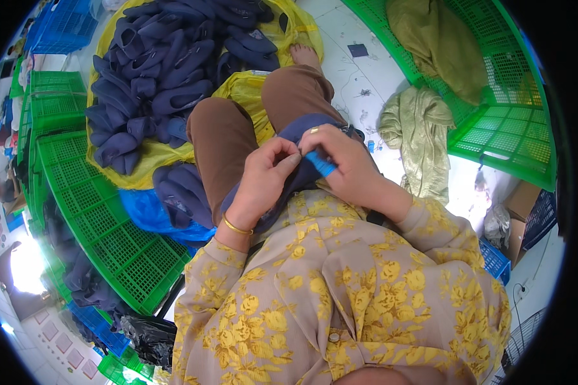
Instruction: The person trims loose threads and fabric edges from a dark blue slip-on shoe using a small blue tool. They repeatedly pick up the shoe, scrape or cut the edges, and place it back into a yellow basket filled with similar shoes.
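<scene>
Above my lap, my left hand (268, 176) and my right hand (350, 163) meet at the fingertips. Thumb and forefinger of the left are pinched together; anything between them is too small to make out. The right hand is closed, its fingers curled in, with a bright blue wrap (320, 164) round one digit. What it grips is hidden. Under both hands a dark navy fabric piece (308, 123) lies across my thighs. Left of my knee, similar navy slipper-like pieces (181, 192) rest on a blue plastic bag (149, 215).
A large heap of navy slipper-like pieces (164, 70) fills a yellow sack (115, 174) ahead on the left. Green plastic crates (119, 224) stand at my left. Another green crate (504, 131) at the right holds an olive sack (440, 48). A pale green cloth (417, 138) lies beside it.
</scene>
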`<control>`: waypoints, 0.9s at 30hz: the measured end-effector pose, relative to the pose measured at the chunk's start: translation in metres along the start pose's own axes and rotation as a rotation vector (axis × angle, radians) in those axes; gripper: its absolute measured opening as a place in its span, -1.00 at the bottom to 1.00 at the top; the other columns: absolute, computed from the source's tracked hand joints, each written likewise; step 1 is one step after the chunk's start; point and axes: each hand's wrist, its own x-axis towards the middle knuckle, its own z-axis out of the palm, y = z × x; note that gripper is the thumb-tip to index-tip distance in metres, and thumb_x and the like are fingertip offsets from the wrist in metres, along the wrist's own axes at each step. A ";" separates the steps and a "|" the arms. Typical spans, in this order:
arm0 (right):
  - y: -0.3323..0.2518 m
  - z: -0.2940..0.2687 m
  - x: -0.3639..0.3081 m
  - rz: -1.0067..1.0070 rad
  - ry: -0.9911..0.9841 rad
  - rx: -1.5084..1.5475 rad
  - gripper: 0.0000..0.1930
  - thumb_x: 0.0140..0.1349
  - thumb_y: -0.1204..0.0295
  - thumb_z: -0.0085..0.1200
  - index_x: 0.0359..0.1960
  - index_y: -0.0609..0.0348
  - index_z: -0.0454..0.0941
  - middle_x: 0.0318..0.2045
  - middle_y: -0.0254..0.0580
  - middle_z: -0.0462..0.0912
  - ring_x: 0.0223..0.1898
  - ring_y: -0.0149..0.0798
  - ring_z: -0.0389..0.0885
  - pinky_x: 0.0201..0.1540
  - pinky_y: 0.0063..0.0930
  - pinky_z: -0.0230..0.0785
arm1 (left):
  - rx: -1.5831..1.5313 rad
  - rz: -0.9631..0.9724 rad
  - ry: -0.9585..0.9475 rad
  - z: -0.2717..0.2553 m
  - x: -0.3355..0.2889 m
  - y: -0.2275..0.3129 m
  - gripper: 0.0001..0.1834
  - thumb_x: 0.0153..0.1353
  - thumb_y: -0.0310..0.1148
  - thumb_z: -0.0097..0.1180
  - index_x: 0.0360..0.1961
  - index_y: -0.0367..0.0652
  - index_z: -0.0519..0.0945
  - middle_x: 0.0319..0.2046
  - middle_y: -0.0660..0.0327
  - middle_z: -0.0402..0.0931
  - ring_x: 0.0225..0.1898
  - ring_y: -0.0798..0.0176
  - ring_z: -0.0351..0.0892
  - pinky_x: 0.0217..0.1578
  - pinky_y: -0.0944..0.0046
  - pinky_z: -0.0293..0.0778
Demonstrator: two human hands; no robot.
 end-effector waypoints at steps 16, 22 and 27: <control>0.019 -0.009 -0.026 0.292 0.070 0.142 -0.76 0.24 0.63 -0.02 -0.08 0.08 0.41 -0.37 -0.24 0.56 -0.38 -0.38 0.55 -0.29 -0.52 0.38 | 0.529 0.180 0.271 0.021 0.000 0.006 -0.93 0.14 -0.53 0.12 -0.34 -0.28 0.53 -0.47 0.27 0.49 -0.45 0.46 0.42 -0.38 0.41 0.41; 0.020 -0.008 -0.026 0.266 0.065 0.135 -0.73 0.18 0.65 -0.01 -0.10 0.07 0.41 -0.40 -0.24 0.57 -0.40 -0.31 0.59 -0.33 -0.48 0.40 | 0.267 0.129 0.198 0.017 0.002 0.004 -0.89 0.13 -0.57 0.14 -0.29 -0.23 0.55 -0.44 0.42 0.45 -0.42 0.55 0.39 -0.32 0.51 0.39; 0.019 -0.009 -0.025 0.251 0.057 0.123 -0.75 0.20 0.64 -0.01 -0.11 0.08 0.41 -0.40 -0.24 0.57 -0.40 -0.33 0.58 -0.32 -0.48 0.38 | 0.279 0.138 0.179 0.021 0.004 0.005 -0.88 0.13 -0.57 0.16 -0.28 -0.23 0.55 -0.46 0.44 0.42 -0.43 0.56 0.36 -0.34 0.53 0.35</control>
